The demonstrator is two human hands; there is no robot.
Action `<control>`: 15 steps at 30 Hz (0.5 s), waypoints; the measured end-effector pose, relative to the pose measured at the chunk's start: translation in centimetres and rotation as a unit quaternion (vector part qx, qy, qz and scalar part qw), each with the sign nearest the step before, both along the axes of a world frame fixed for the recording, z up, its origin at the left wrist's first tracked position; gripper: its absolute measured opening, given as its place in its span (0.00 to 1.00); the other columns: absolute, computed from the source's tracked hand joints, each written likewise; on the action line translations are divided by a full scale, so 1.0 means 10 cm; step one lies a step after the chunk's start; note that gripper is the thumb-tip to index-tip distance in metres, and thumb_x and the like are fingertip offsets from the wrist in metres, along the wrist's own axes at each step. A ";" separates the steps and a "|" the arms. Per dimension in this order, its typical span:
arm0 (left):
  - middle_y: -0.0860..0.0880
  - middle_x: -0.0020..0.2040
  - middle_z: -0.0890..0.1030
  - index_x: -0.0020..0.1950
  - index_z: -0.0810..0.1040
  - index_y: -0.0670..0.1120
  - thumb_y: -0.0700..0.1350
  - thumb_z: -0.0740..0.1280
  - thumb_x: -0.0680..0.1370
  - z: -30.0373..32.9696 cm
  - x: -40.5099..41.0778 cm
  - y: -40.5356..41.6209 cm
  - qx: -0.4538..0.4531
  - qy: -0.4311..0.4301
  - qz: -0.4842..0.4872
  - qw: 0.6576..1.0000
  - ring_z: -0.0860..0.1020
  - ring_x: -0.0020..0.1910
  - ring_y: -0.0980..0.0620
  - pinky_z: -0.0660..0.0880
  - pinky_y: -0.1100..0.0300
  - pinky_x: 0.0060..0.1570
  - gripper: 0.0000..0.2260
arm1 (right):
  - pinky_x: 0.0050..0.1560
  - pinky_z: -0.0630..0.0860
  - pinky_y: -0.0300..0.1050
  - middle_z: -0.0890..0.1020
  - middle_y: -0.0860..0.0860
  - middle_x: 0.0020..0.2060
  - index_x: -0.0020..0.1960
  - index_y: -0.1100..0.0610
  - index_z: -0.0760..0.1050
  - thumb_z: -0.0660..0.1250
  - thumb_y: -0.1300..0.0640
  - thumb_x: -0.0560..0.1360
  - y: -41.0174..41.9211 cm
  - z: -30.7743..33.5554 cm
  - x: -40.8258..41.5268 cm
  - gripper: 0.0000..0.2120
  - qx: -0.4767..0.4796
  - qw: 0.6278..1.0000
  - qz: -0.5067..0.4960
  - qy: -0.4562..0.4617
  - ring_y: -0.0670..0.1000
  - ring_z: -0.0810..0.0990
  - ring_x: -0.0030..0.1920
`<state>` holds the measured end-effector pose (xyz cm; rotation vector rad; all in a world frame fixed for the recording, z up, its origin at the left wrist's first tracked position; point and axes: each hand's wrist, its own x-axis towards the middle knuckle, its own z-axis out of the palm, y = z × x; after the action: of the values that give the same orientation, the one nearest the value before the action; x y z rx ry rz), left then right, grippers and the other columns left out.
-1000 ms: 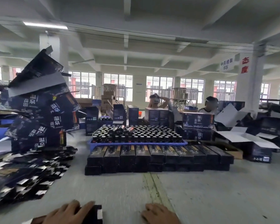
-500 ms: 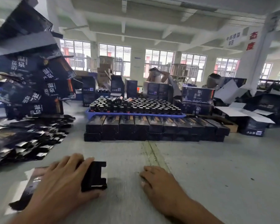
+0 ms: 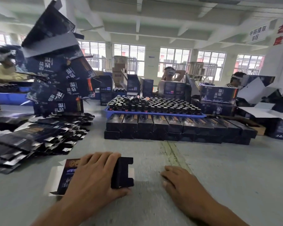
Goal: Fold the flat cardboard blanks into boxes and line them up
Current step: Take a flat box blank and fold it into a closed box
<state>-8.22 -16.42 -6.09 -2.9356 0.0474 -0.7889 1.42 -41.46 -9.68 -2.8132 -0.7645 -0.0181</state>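
A black cardboard blank (image 3: 122, 172), partly formed, lies on the grey table close to me, with flaps sticking out at its right and left ends. My left hand (image 3: 95, 178) lies over its middle and grips it, fingers over the far edge and thumb at the near edge. My right hand (image 3: 178, 181) rests on the table to the right of it, fingers loosely bent, holding nothing. A row of folded black boxes (image 3: 175, 126) stands lined up across the middle of the table. A spread pile of flat blanks (image 3: 31, 141) lies at the left.
Behind the box row sits a blue tray (image 3: 153, 113) packed with dark bottles. A leaning stack of large printed cartons (image 3: 59, 82) rises at the left. More cartons (image 3: 219, 95) and white sheets (image 3: 258, 110) are at the right. People work at the back and far left.
The view has dropped towards the table, so both hands now show fully. My left hand has slid the blank a little farther from me; my right hand stays on the table.
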 end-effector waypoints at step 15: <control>0.57 0.50 0.82 0.59 0.82 0.51 0.82 0.61 0.59 -0.05 0.03 -0.03 0.018 -0.010 -0.042 0.999 0.83 0.45 0.55 0.81 0.53 0.45 0.44 | 0.75 0.52 0.39 0.58 0.40 0.79 0.78 0.43 0.61 0.50 0.44 0.85 0.00 0.02 0.00 0.22 0.000 1.000 0.015 -0.023 0.42 0.53 0.78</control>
<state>-7.92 -16.75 -6.61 -2.9074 0.1814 -0.8208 1.39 -41.42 -9.48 -2.8099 -0.8162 -0.0783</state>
